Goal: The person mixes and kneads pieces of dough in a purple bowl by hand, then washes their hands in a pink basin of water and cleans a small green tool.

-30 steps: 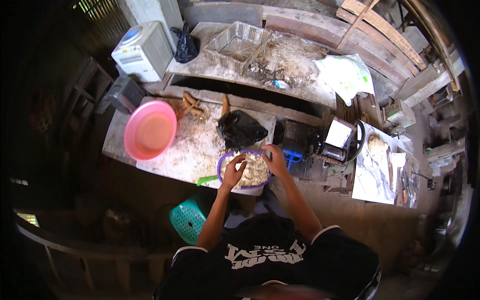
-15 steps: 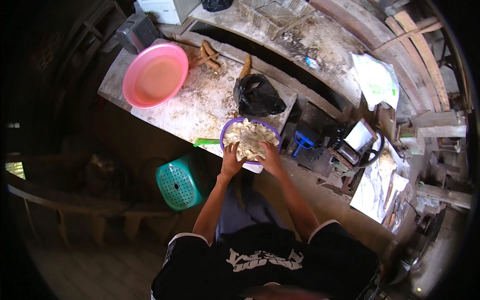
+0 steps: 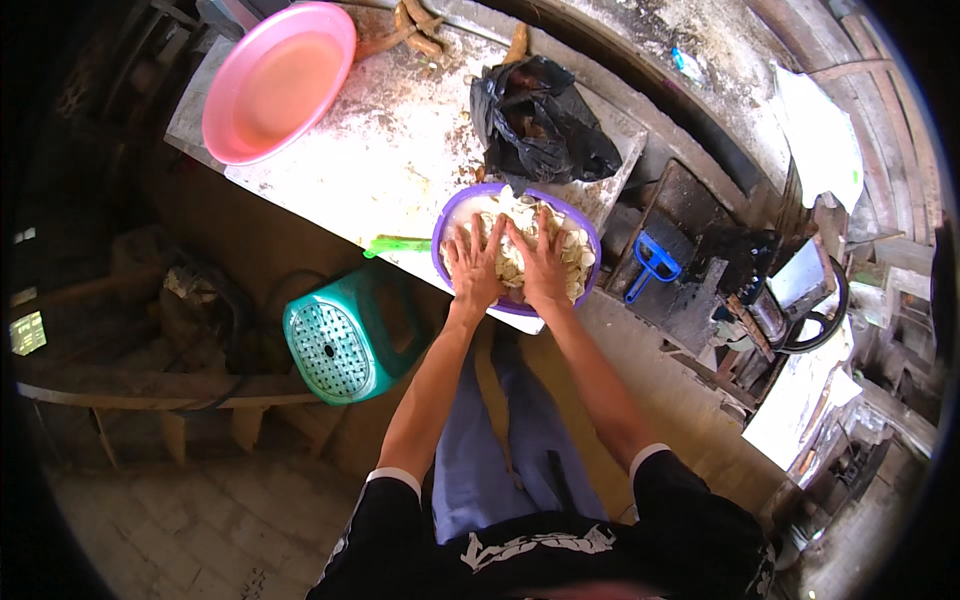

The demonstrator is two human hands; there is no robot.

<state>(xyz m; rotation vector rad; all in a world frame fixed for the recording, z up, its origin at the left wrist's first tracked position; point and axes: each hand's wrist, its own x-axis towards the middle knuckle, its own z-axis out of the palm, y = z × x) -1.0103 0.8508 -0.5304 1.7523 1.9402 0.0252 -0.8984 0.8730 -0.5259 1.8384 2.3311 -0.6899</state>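
Left hand [image 3: 474,268] and right hand [image 3: 541,268] open, palms down, on thin pale slices [image 3: 577,256] in a purple oval plastic basin [image 3: 595,230], at the whitish tabletop [image 3: 400,170]'s near edge. Likely pressing or spreading; next move seems to call for light, even palms. Fingers splayed toward 12 o'clock; forearms [image 3: 434,370] converge from 7 and 5.

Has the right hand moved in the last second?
Yes: the right hand has moved left, from over the right rim of the purple basin onto the pale slices inside.
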